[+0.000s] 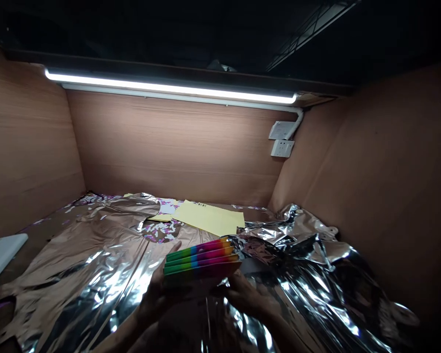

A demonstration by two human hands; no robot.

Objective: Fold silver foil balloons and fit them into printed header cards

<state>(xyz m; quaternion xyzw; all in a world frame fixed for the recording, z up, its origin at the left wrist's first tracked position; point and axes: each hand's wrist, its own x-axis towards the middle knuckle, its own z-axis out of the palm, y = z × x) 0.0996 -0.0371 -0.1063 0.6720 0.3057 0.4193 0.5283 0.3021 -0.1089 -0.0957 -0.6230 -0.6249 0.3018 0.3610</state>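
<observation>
Near edge of the worktop: a person's left hand curls around the left side of a stack of flat packs with rainbow-striped edges, fingers closed on it from below, in dim light.

Right of the stack: the right hand sits at the stack's lower corner, fingers spread. Shadow hides whether it grips or only touches.

Stack: squared up and unopened, its striped edges of red, yellow, green and purple facing the camera, held just above the foil at the near edge.

Left half of the worktop: a rose-gold foil balloon sheet lies spread nearly flat, its shaped outline visible. A white power bank sits apart from it at the left edge.

Right half: a silver foil sheet lies bunched and creased, pressed against the right wall and reaching the right hand.

Far edge: pale yellow paper sheets overlap beside a scatter of pink-and-white confetti-print paper, just beyond the stack.

Back wall: a wood-veneer panel carries a white wall socket at its right corner, below a bright LED strip light.
</observation>
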